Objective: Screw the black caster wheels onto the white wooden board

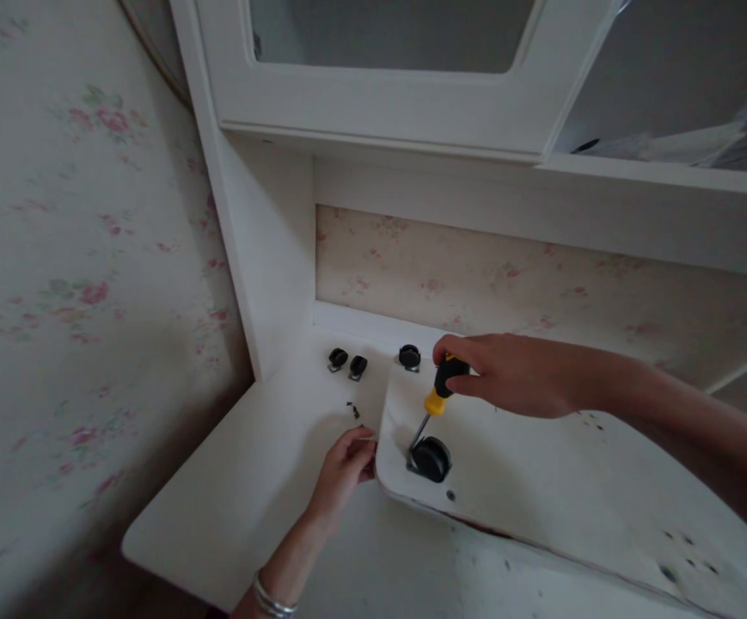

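My right hand (pixel 505 374) is closed around a yellow-and-black screwdriver (pixel 437 402). The screwdriver slants down, its metal tip at the mounting plate of a black caster wheel (pixel 431 458). That caster sits near the left corner of a white board (pixel 515 464). At the board's left edge, my left hand (pixel 342 468) has its fingers bent and closed against the edge; their tips are partly hidden. Just beyond this hand lie a few small dark screws (pixel 353 410). Another black caster (pixel 410 357) stands at the board's far left corner.
Two loose casters, a left one (pixel 338 358) and a right one (pixel 358 367), lie on the white desktop (pixel 237 499). Above hangs a white cabinet (pixel 379 107) with a glass pane. A floral wall (pixel 89 301) is on the left. Small holes (pixel 688 550) mark the board's right part.
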### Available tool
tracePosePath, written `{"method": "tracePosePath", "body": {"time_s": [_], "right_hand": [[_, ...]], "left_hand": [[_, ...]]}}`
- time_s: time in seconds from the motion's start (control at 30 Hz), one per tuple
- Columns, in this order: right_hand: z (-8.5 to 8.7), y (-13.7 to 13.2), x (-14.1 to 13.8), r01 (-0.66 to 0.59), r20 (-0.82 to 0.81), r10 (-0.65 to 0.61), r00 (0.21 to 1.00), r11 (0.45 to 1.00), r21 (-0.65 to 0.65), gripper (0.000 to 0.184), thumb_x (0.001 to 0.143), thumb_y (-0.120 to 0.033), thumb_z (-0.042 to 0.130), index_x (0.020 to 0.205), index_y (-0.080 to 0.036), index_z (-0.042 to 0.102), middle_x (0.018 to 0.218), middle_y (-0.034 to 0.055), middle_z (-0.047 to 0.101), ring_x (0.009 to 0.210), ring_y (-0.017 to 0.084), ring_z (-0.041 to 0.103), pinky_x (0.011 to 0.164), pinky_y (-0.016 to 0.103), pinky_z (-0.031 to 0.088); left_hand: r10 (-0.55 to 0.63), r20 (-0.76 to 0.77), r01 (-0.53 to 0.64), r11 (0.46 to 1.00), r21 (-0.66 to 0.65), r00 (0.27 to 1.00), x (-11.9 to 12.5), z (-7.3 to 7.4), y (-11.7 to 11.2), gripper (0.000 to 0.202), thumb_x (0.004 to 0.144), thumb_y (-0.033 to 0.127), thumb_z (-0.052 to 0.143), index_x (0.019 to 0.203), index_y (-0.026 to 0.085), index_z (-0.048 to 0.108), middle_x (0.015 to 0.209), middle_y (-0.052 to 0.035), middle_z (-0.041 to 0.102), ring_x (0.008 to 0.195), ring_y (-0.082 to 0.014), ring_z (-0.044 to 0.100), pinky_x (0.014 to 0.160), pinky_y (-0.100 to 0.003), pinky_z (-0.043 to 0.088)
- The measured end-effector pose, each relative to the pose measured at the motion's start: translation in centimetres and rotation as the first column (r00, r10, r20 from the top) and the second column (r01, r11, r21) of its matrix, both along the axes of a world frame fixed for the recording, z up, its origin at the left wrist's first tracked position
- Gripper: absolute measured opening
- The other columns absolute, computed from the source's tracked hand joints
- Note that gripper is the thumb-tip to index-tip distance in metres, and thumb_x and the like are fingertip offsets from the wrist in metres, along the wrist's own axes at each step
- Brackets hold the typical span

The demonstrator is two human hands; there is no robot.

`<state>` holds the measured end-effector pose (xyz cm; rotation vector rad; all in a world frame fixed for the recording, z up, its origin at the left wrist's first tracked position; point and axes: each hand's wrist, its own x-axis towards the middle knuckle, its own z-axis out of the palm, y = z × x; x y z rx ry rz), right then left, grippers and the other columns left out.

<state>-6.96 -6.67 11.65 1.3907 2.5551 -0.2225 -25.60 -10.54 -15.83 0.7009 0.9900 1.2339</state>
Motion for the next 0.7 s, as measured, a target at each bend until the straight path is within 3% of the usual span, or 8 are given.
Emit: {"method": "tracePosePath", "body": {"time_s": [0.23, 0.7], "right_hand": [[-0.2, 0.6, -0.2, 0.066, 0.001, -0.066, 0.998, 0.996, -0.058, 0.027, 0.091, -0.042, 0.041, 0.109, -0.024, 0.051, 0.094, 0.0062, 0.065, 0.083, 0.022, 0.060, 0.068, 0.034, 0.039], [0.4, 1.0, -1.2, 0.014, 0.036, -0.011, 0.999, 0.998, -0.060, 0.025, 0.089, -0.040, 0.043, 0.106, -0.025, 0.052, 0.091, 0.0056, 0.065, 0.081, 0.023, 0.060, 0.064, 0.033, 0.037]], "left_hand": [[-0.089, 0.059, 0.090, 0.996, -0.008, 0.994, -0.5, -0.7, 0.2, 0.045, 0.072, 0.039, 0.075, 0.108, 0.017, 0.059, 0.082, -0.0030, 0.070, 0.072, -0.0168, 0.066, 0.066, -0.030, 0.054], [-0.107, 0.121, 0.108, 0.994, 0.001, 0.987, -0.8, -0.8, 0.2, 0.049, 0.070, 0.037, 0.080, 0.110, 0.017, 0.059, 0.093, -0.0050, 0.069, 0.081, -0.0186, 0.067, 0.068, -0.030, 0.055]]}}
